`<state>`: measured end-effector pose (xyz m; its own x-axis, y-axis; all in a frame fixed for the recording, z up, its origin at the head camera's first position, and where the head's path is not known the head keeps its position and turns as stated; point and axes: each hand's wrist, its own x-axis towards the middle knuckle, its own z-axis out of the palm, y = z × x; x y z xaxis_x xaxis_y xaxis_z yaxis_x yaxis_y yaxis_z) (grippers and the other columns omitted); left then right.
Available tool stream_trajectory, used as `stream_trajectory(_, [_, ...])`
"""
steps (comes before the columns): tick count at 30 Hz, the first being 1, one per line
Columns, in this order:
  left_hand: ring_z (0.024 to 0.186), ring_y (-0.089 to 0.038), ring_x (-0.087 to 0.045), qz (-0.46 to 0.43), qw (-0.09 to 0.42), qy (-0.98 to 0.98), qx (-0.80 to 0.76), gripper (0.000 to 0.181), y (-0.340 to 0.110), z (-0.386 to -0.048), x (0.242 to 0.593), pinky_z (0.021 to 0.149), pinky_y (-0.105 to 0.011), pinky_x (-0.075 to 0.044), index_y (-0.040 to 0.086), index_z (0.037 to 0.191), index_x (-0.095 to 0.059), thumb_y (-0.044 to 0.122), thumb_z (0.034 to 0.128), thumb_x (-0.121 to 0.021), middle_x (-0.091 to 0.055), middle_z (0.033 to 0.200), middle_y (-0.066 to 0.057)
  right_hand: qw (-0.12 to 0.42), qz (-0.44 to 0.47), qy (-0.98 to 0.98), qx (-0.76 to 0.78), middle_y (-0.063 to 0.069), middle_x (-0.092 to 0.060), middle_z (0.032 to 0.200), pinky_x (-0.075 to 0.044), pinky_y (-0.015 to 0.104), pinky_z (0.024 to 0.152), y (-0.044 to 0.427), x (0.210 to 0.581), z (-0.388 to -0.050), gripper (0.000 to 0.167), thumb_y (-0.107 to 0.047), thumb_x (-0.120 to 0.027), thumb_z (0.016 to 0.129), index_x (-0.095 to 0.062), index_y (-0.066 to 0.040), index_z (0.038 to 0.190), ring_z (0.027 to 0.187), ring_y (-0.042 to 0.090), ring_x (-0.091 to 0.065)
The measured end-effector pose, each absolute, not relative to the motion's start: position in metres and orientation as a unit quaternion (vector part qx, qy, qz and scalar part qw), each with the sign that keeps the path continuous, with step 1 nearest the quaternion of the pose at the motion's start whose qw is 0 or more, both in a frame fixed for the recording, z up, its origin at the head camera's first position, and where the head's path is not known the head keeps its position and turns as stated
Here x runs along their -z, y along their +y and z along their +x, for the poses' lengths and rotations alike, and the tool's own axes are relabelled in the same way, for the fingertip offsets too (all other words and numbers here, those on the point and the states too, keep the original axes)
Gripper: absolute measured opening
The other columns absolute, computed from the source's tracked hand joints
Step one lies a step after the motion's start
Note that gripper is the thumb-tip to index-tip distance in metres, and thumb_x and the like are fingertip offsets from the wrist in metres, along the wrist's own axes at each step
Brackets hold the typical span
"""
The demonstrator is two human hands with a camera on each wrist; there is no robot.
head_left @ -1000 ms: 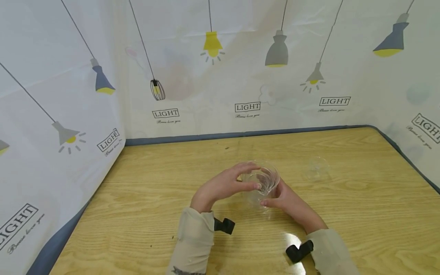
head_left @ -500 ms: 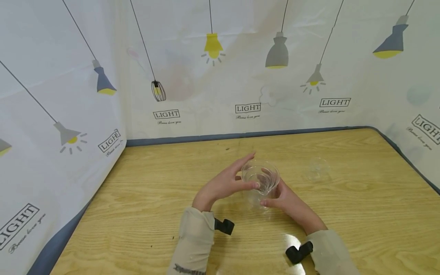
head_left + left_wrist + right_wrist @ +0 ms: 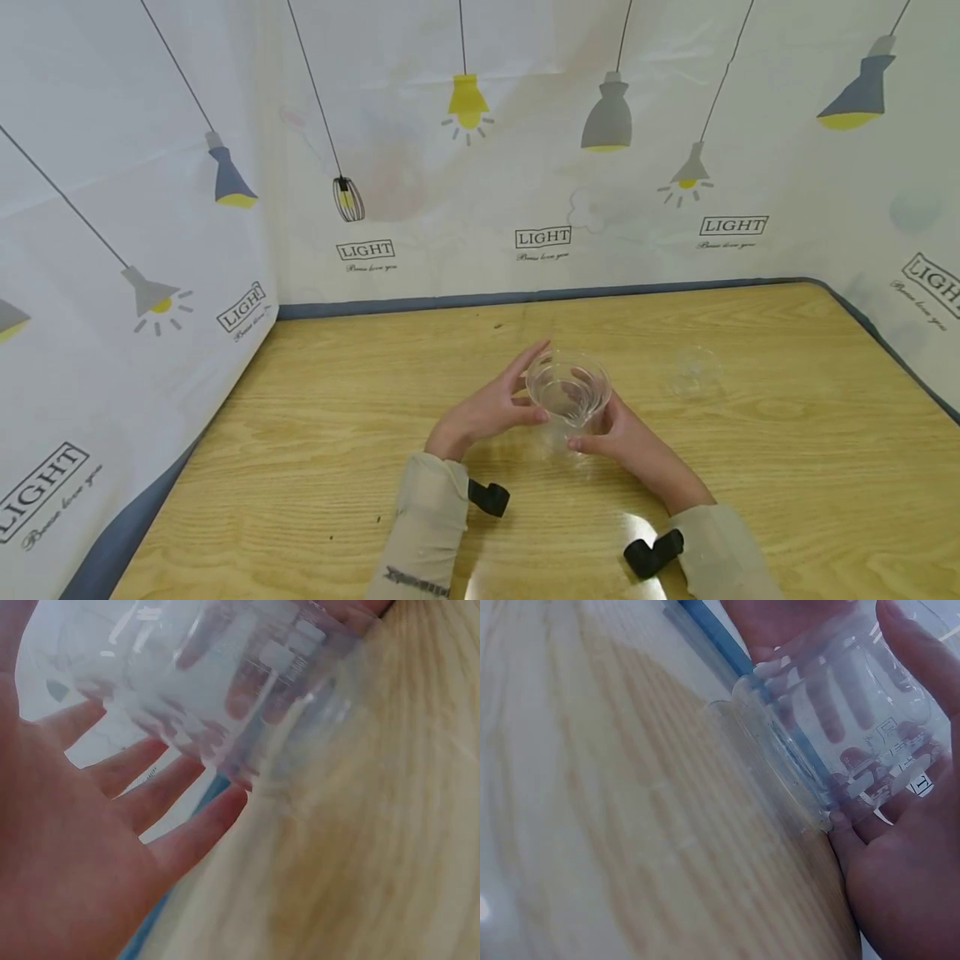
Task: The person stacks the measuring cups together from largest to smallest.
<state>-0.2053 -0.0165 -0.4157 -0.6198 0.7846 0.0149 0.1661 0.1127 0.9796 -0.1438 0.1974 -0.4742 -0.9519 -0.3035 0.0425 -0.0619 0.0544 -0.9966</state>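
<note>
A clear glass beaker [image 3: 567, 392] with a pouring lip stands on the table between the two hands in the head view. White printed marks show on the beaker [image 3: 885, 742] in the right wrist view. The right hand [image 3: 611, 429] holds it from the right, its thumb at the near side and its fingers round behind. On the left side, the left hand [image 3: 495, 408] has its fingers spread and fairly straight; in the left wrist view their tips [image 3: 238, 796] lie against or very close to the glass. Whether a second vessel sits inside the beaker I cannot tell.
Farther right on the wooden table [image 3: 787, 467] is another clear glass piece [image 3: 696, 371], too faint to name. A white sheet [image 3: 450, 192] printed with lamps hangs behind and at both sides, bordering the table with a blue-grey edge.
The left hand's fingers, over the beaker's mouth a second ago, have lifted off and spread, and its thumb has drawn left to the outside. The right hand and beaker have stayed in place.
</note>
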Motion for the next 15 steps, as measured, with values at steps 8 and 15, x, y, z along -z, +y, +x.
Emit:
stream_trajectory(8, [0.126,-0.026,-0.032,0.321,0.279,0.649,-0.63,0.081,-0.025,-0.212,0.446,0.097,-0.041,-0.031,0.032,0.142,-0.017,0.033,0.0785,-0.067,-0.022,0.145,0.002,0.082,-0.135,0.714,0.682,0.009,-0.029,0.142,-0.01,0.049,0.103,0.198,0.477,-0.145,0.086,-0.003,-0.07,0.074,-0.02,-0.025,0.14,0.13,0.024,-0.023])
stream_trajectory(15, [0.126,-0.024,-0.033,0.317,0.263,0.613,-0.674,0.071,-0.028,-0.215,0.457,0.097,-0.037,-0.034,0.026,0.142,-0.02,0.027,0.0838,-0.061,-0.025,0.143,-0.004,0.076,-0.144,0.708,0.688,0.01,-0.031,0.141,-0.011,0.047,0.103,0.197,0.477,-0.146,0.085,-0.004,-0.07,0.074,-0.02,-0.024,0.14,0.13,0.025,-0.024])
